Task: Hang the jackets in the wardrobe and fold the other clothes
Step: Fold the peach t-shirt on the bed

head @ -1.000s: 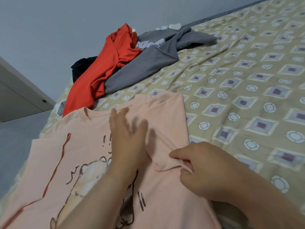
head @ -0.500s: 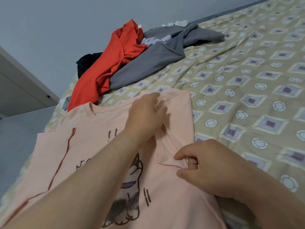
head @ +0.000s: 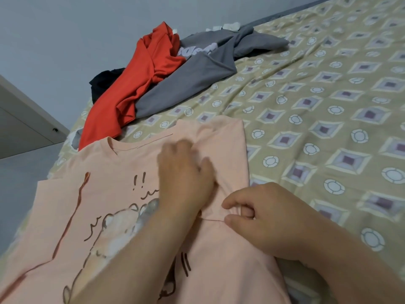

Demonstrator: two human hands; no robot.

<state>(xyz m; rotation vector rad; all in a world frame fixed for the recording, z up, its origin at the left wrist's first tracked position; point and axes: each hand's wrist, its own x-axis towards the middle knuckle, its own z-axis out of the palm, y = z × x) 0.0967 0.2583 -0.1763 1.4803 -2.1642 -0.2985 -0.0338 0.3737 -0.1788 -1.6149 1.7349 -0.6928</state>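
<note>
While your right hand (head: 269, 220) pinches the pink T-shirt (head: 105, 205) by its turned-in sleeve, near on the bed (head: 328, 102), your left hand (head: 186, 174) presses it with flat fingers. Only this first fold is begun; the red garment (head: 135, 88), grey sweatshirt (head: 197, 77) and black garment (head: 105, 80) lie crumpled, far left.

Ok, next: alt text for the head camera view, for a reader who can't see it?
A left hand lies flat on a peach cartoon-print T-shirt spread on a yellow patterned bedsheet, while the right hand pinches a fold of its sleeve. Behind lie a crumpled orange-red garment, a grey printed sweatshirt and a black garment.
</note>
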